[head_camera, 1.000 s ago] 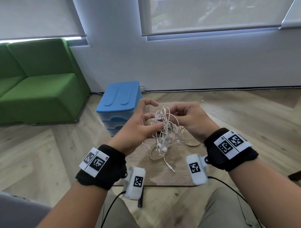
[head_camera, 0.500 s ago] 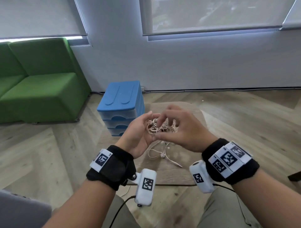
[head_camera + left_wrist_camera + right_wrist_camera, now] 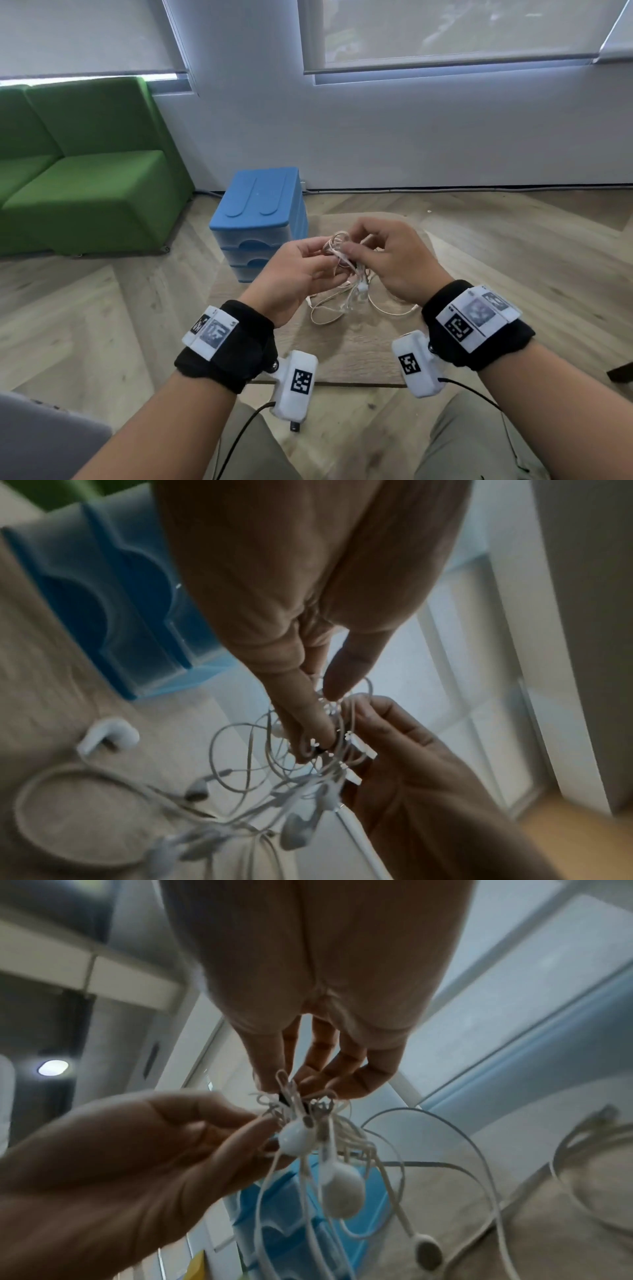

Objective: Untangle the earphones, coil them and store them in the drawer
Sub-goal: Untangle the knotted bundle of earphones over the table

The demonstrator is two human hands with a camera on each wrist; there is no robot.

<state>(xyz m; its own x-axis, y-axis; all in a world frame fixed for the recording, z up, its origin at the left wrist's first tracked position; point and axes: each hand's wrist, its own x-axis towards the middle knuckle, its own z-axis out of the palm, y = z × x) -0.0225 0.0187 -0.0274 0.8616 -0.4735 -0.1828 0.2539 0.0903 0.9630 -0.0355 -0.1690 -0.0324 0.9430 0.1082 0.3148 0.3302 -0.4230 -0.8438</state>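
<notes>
A tangle of white wired earphones [image 3: 342, 255] hangs between both hands above a small wooden table [image 3: 359, 356]. My left hand [image 3: 298, 270] pinches the knotted cords from the left, thumb against fingertips. My right hand [image 3: 387, 253] pinches the same knot from the right. Loose loops and earbuds [image 3: 342, 1191] dangle below the knot, and some cord [image 3: 325, 313] trails on the table. In the left wrist view the earphones [image 3: 308, 764] bunch at the fingertips, with one bud [image 3: 109, 734] lying on the table. The blue drawer unit [image 3: 260, 219] stands behind the left hand, its drawers closed.
A green sofa [image 3: 85, 171] fills the far left. A white wall with windows runs behind the drawer unit. Wooden floor surrounds the table, and my knees sit below its near edge.
Both hands have come together and dropped slightly, bunching the cords into a tighter knot at the fingertips. More cord now lies on the table.
</notes>
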